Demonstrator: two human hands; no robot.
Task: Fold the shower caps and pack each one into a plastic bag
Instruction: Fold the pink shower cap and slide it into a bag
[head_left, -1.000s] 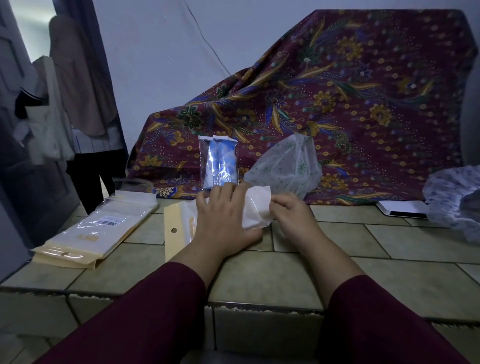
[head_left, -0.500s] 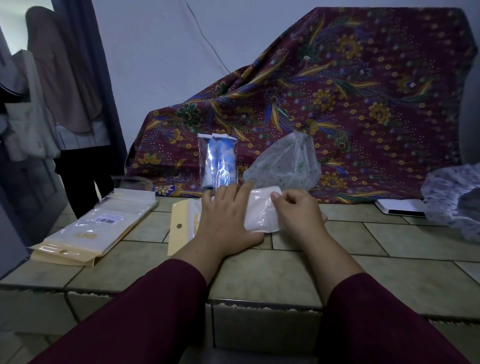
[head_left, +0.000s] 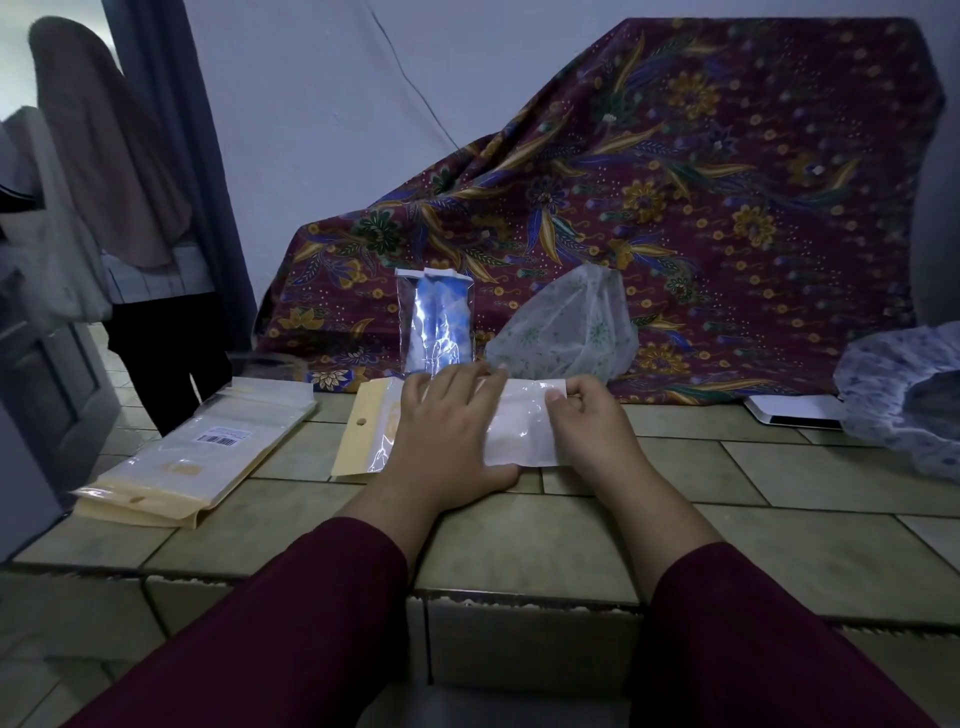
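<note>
Pressing flat, left hand (head_left: 441, 436) spreads fingers over clear plastic bag with cream header (head_left: 374, 431) on tiled ledge (head_left: 519, 535); right hand (head_left: 587, 421) pinches bag's end. Folded white shower cap (head_left: 519, 431) sits inside. Risk: trapped air springs cap open, pushing it back out.

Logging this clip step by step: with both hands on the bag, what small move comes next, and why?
Probably slide the left hand flat toward the cream header to press air out: it lies spread on the plastic bag, the right hand pinches the far end, and the white contents look fully inside.
</note>
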